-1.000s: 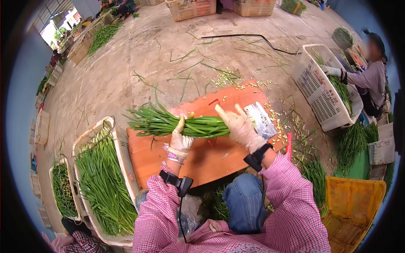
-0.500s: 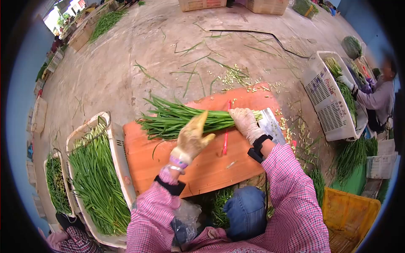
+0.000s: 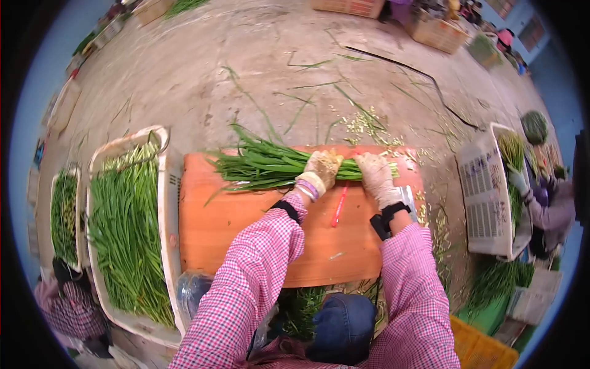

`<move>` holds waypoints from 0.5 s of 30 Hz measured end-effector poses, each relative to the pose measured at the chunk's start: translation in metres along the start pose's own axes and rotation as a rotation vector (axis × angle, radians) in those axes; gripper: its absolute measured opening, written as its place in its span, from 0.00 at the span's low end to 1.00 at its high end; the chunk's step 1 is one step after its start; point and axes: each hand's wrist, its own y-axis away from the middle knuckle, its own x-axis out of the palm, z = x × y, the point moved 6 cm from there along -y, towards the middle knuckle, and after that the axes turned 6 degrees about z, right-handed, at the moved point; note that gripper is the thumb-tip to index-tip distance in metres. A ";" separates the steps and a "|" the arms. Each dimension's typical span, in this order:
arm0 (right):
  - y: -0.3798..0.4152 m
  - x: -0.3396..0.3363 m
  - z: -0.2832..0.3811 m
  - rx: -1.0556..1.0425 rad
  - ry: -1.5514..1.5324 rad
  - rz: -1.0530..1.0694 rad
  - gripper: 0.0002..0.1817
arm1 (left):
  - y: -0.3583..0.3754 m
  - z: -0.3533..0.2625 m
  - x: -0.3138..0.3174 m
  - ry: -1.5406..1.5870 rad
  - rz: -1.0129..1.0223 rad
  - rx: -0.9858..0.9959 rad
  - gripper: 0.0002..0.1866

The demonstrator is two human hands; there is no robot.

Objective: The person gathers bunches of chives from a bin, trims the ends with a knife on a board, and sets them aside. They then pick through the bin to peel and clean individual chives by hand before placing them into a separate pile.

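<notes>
A bunch of garlic chives (image 3: 261, 161) lies across the orange-covered work surface (image 3: 246, 246), leaves to the left and pale cut ends to the right. My left hand (image 3: 324, 167), in a stained glove, is closed around the bunch near its middle. Close to the cut ends, my gloved right hand (image 3: 376, 175) is also closed on the bunch. A red tie strip (image 3: 340, 206) runs out from under the chives between my hands; whether my fingers pinch its far end cannot be made out. Beside my right wrist lies a flat metal plate (image 3: 407, 200), partly covered.
A white crate (image 3: 174, 234) of chives stands left of the surface, with a smaller crate (image 3: 80, 209) beyond it. To the right, a co-worker (image 3: 550, 206) handles chives at another crate (image 3: 485, 197). Trimmings (image 3: 369, 126) and a black strip (image 3: 424, 77) lie on the floor.
My left hand was open above the chives and has closed around them. My right hand stays on the bunch, which has shifted slightly right. The view has turned a little.
</notes>
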 end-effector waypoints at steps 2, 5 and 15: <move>0.008 -0.022 0.006 -0.079 0.024 0.045 0.19 | 0.001 0.000 -0.004 -0.005 0.054 0.022 0.16; 0.022 -0.032 0.006 -0.065 -0.045 0.096 0.20 | 0.002 -0.009 -0.004 -0.011 -0.095 0.028 0.11; 0.031 0.000 -0.010 0.138 -0.226 0.132 0.24 | 0.084 0.001 -0.065 0.027 0.150 0.098 0.31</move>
